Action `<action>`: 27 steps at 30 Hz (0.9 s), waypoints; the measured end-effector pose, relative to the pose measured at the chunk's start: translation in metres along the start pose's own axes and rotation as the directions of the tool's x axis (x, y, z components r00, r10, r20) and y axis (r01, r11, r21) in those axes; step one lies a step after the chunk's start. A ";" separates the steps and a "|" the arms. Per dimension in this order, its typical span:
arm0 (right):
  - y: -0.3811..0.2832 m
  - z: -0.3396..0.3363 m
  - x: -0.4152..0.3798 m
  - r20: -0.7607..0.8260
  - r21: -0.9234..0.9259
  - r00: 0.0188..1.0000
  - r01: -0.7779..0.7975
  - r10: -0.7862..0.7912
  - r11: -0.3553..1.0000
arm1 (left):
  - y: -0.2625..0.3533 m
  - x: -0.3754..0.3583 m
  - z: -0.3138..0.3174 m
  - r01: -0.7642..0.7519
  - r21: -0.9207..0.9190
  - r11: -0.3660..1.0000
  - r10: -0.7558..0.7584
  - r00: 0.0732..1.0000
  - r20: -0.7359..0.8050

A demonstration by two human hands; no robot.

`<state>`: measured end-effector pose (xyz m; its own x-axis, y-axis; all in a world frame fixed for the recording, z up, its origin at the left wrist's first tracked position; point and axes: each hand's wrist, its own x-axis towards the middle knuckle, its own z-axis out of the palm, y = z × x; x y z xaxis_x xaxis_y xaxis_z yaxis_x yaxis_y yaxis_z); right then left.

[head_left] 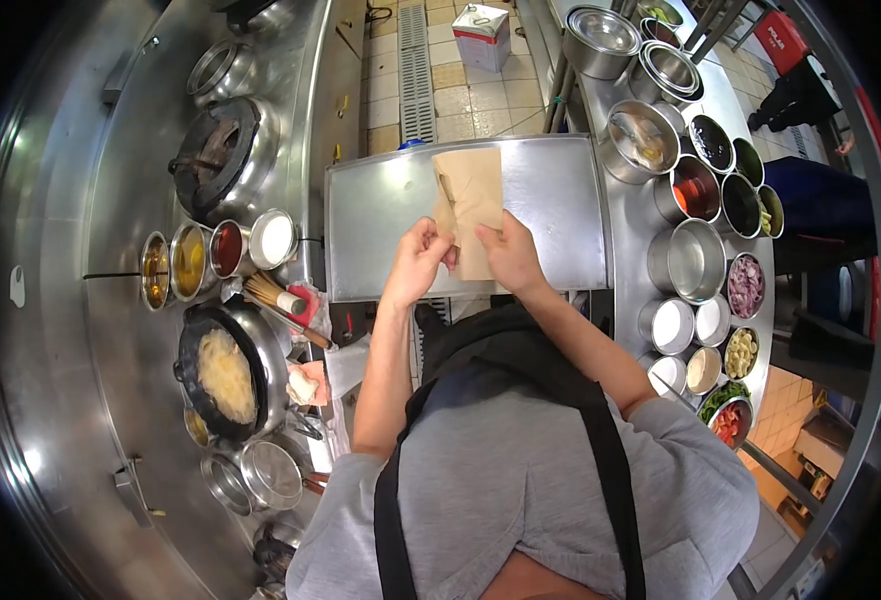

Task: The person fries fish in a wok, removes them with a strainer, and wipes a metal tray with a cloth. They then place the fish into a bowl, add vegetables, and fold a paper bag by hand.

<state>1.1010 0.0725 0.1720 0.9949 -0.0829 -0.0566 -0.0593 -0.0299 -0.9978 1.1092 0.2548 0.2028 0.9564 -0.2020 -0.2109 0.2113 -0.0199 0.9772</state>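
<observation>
The brown paper bag (471,205) lies over the near middle of the steel tabletop (551,190), its lower end lifted between both hands; the left hand (419,262) pinches the bag's lower left edge with its fingers (435,236) curled shut on the paper, and the right hand (509,252) grips the lower right corner in the same way, thumb on top; a dark crease or slit runs down the upper left of the bag, so the paper looks thin and likely to tear if the two hands pull apart too hard; the smooth steel gives little hold, so the far end could slide away while the near end is worked; just to the right stand open metal tubs, one with red sauce (698,188) and one with sliced red onion (746,285), and a wide sweep of the right elbow might tip one; well to the left a wok of noodles (226,375) sits on the stove, apart from the hands and probably hot, so unattended food there may catch.
</observation>
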 end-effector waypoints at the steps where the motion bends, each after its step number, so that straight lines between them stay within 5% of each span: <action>1: -0.007 0.002 0.000 -0.013 -0.006 1.000 0.002 -0.002 1.000 | 0.000 0.000 0.005 -0.009 -0.094 0.996 0.004 0.999 -0.051; 2: -0.015 0.003 0.001 -0.022 0.059 1.000 -0.001 0.002 0.998 | 0.000 -0.001 0.011 -0.022 -0.187 0.982 0.002 0.995 -0.103; 5: -0.024 0.004 0.002 0.007 0.186 0.999 -0.034 0.034 0.982 | 0.007 -0.009 0.026 -0.030 0.204 0.979 0.057 0.990 -0.127; 8: 0.000 0.006 0.003 0.118 0.169 0.988 -0.120 0.101 0.978 | -0.012 0.002 0.025 -0.137 0.374 0.917 0.217 0.959 -0.181; 15: -0.017 -0.005 0.000 0.264 0.390 0.939 -0.313 0.220 0.866 | -0.008 -0.003 0.001 -0.069 0.002 0.998 0.069 0.992 -0.102; 18: -0.019 -0.007 0.001 0.272 0.494 0.927 -0.363 0.256 0.790 | -0.004 -0.002 -0.008 -0.047 -0.297 0.954 0.025 0.997 -0.077; 23: -0.018 -0.004 0.002 0.210 0.473 0.956 -0.283 0.205 0.835 | 0.008 -0.012 0.011 -0.015 0.103 0.995 0.032 0.986 -0.165; 26: -0.021 -0.008 0.002 0.184 0.297 0.970 -0.206 0.156 0.933 | 0.003 -0.006 0.004 -0.310 0.552 0.774 0.412 0.909 -0.069; 27: -0.024 -0.012 0.003 0.167 0.190 0.976 -0.172 0.141 0.967 | 0.005 -0.008 -0.002 -0.311 0.609 0.730 0.412 0.911 -0.028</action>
<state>1.1045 0.0613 0.1958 0.9761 0.0813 -0.2017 -0.2132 0.1748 -0.9612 1.1025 0.2580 0.2093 0.9637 -0.1645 0.2100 -0.2664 -0.5474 0.7933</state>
